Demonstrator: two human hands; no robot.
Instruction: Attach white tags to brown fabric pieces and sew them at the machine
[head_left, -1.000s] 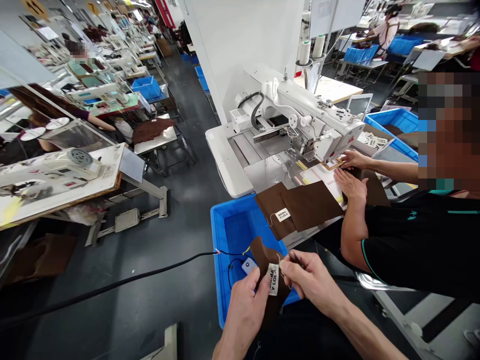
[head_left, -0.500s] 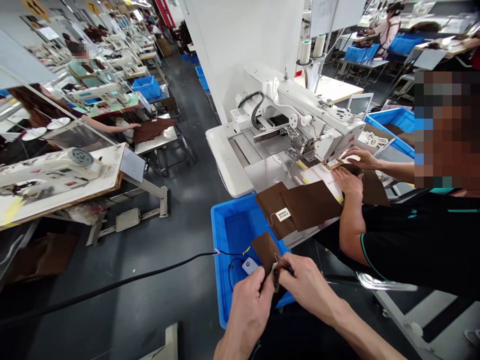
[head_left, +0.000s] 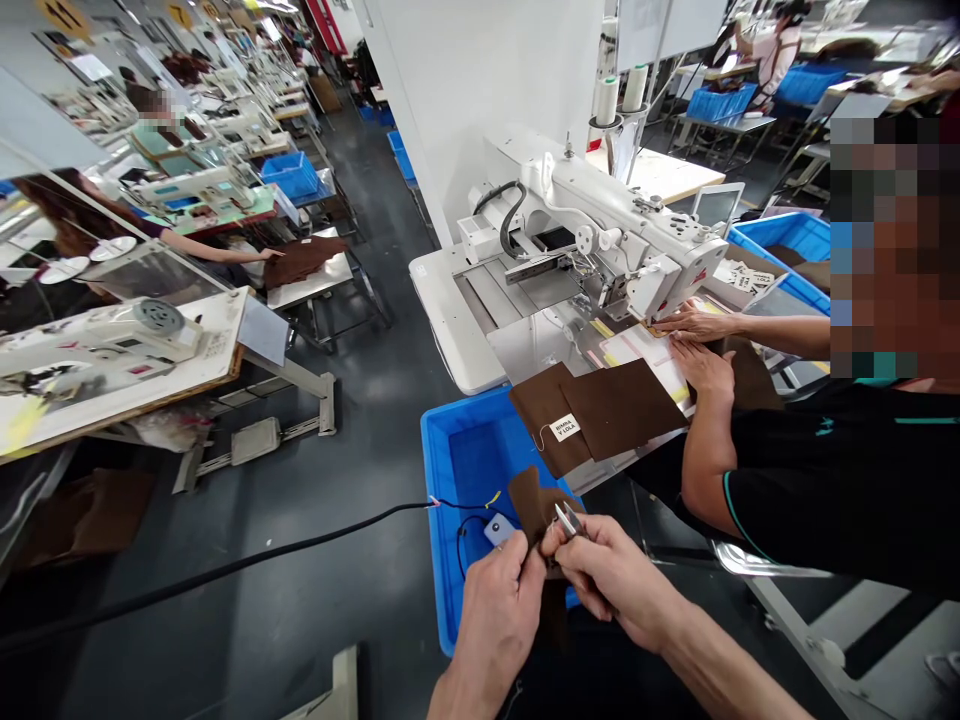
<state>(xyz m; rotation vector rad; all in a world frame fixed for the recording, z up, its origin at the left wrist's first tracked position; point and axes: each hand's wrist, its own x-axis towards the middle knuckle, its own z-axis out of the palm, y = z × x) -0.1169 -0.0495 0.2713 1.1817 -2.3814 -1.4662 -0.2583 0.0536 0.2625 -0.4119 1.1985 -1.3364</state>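
Observation:
My left hand (head_left: 501, 600) is closed, pinching a brown fabric piece (head_left: 526, 500) over the blue bin (head_left: 427, 480). Beside it, my right hand (head_left: 626, 580) is wrapped around small thread snips (head_left: 568, 519), their metal blades pointing up and left. The right fingertips are close to the cloth at my left fingers; whether they also grip it is hard to make out. Beyond my hands, two flat brown fabric panels (head_left: 626, 408) overlap at the bin's far edge, one bearing a white lettered label (head_left: 565, 428) with a loose thread.
A white sewing machine (head_left: 600, 210) stands ahead. At its needle end, a co-worker's hands (head_left: 701, 365) press on a white template (head_left: 637, 348). A black cable (head_left: 300, 545) runs leftward from a small pale device (head_left: 498, 530) in the bin. Another blue bin (head_left: 780, 235) stands at right.
My right hand has turned, so the snips' blades now show above the fingers. The cloth between my hands has shifted. The co-worker's far hand has moved left, nearer the other hand.

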